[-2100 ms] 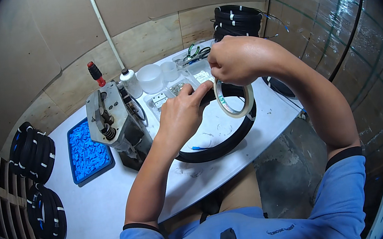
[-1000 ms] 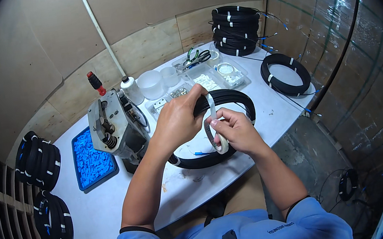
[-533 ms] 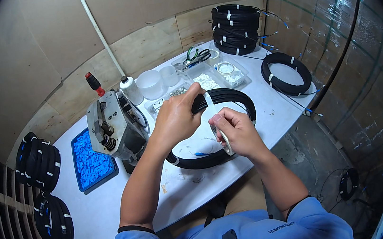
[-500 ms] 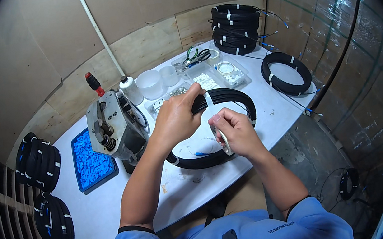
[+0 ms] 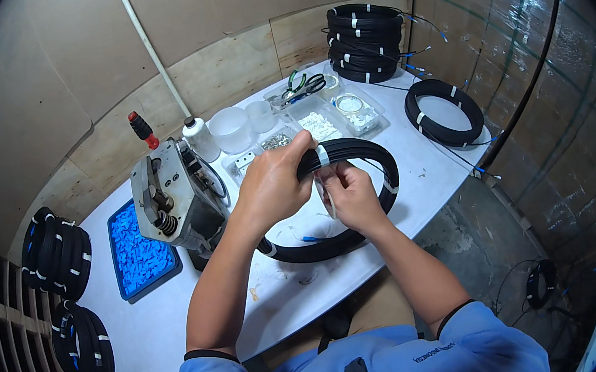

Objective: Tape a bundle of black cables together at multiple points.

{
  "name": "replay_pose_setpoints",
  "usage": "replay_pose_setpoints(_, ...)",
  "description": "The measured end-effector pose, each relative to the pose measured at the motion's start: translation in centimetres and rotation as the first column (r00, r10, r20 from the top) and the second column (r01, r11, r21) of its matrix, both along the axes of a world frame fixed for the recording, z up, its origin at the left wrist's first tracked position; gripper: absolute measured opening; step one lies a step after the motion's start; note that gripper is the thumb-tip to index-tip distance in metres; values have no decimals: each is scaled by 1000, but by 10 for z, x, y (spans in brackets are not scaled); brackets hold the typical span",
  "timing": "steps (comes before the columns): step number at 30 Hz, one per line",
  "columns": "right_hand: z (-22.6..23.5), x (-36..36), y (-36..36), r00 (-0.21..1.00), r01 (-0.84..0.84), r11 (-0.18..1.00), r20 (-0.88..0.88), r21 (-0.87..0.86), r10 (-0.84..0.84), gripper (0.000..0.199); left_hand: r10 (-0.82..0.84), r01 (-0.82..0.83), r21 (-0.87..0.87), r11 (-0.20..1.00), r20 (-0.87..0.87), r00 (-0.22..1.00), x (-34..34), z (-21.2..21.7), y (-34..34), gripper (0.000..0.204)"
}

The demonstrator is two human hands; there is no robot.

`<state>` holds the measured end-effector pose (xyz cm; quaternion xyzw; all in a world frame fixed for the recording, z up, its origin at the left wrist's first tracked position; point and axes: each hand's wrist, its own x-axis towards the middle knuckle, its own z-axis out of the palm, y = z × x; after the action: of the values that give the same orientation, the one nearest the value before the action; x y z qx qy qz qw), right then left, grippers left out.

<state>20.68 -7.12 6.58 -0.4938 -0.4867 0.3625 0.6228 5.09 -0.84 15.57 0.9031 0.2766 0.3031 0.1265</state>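
Observation:
A coil of black cable [image 5: 310,251] rests on the white table in front of me, its upper part raised. My left hand [image 5: 275,183] is closed around the coil's upper left. Just beside those fingers, a band of white tape [image 5: 322,155] lies across the cable. Inside the ring, right below that band, my right hand [image 5: 353,195] pinches a roll of white tape [image 5: 327,201], seen nearly edge-on and partly covered by the fingers. A blue-tipped cable end [image 5: 310,239] shows within the coil. Another white band [image 5: 390,188] wraps its right side.
Left of my arms stand a metal machine [image 5: 172,194] and a tray of blue pieces [image 5: 139,254]. Clear boxes of small white parts [image 5: 317,126] sit behind the coil. More cable coils are stacked at the far right [image 5: 366,44] and the left edge [image 5: 61,252].
My right hand has moved up and slightly left with the tape roll, under the coil's upper part. The stretched tape strip now lies against the cable. My left hand keeps its hold.

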Motion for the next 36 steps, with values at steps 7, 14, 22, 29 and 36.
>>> replay_pose_setpoints(7, -9, -6, 11, 991, 97, 991, 84, 88, -104, 20, 81, -83, -29, 996, -70, 994, -1, 0, 2, 42)
replay_pose_setpoints(14, -28, 4, -8, 934, -73, 994, -345, 77, 95, 33, 99, -94, 106, 990, -45, 994, 2, -6, -3, 41)
replay_pose_setpoints(22, 10, 33, -61, 672, 35, 661, 472, 750, -571, 24, 133, -120, 132, 984, -87, 987, 0, -5, -9, 41)
replay_pose_setpoints(29, 103, 79, 16, 769, -260, 957, 572, -129, 286, 37, 139, -119, 188, 975, -93, 986, 1, -2, -23, 39)
replay_pose_setpoints(36, 108, 77, 63, 631, -603, 663, 243, -444, 737, 42, 136, -120, 198, 973, -71, 988, 2, -6, -22, 39)
